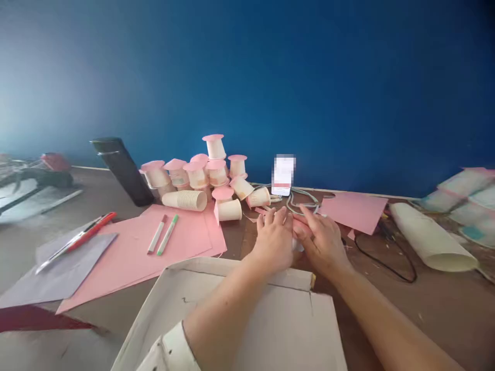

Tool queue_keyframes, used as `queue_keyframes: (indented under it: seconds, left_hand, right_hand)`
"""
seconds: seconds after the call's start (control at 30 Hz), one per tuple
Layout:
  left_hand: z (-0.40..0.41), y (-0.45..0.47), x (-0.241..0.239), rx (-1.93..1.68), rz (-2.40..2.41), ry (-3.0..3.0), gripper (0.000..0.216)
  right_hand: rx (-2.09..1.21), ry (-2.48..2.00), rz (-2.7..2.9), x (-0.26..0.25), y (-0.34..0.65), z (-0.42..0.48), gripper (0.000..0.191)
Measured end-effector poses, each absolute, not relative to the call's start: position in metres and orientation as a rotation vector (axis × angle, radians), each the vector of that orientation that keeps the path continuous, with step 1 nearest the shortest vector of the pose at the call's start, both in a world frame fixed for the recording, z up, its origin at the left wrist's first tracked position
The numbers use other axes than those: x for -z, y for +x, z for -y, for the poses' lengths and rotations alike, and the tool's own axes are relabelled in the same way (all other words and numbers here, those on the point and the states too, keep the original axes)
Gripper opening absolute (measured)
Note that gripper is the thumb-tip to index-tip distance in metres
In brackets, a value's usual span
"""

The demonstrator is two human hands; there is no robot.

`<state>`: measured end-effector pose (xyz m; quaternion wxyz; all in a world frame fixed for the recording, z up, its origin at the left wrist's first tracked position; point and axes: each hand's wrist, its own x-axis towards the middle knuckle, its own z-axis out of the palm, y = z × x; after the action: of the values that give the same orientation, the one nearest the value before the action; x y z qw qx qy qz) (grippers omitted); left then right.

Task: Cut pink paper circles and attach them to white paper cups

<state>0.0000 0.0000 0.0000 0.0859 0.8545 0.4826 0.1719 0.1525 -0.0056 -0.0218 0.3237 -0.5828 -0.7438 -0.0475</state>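
Note:
My left hand (274, 238) and my right hand (325, 241) come together just past the far edge of a white board (278, 324). Between them is a piece of pink paper (300, 224) on what looks like a small white paper cup (297, 246), mostly covered by my fingers. My left fingers curve over it from the left, while my right thumb and fingers press from the right. Left of my hands, several paper cups lie on their sides, including a cup (229, 210) with a pink disc. Behind them, cups with pink paper tops (216, 149) are stacked.
A phone (282, 178) leans on the blue wall, beside a coiled cable (305, 198). Pink sheets (135, 263) carry two markers (167, 235); a nested cup stack (184, 200) lies behind. Rightward are pink paper (353, 210), a black cable (398, 275) and a pale tube (429, 238).

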Motion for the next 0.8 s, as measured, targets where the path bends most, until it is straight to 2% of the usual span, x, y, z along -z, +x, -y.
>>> queue_keyframes:
  seconds: [0.2,0.57,0.8]
  left_hand:
    - [0.001,0.006,0.007,-0.496,-1.484,2.580,0.082]
    - [0.002,0.012,0.007,-0.459,-1.582,2.582,0.100]
    - [0.010,0.011,0.000,-0.428,-1.597,2.656,0.095]
  right_hand:
    - [0.046,-1.454,1.974,0.024,0.159,0.013,0.061]
    - [-0.107,-1.412,1.763,0.016,0.186,0.021,0.060]
    - [-0.103,-1.472,1.826,0.016,0.180,0.022,0.057]
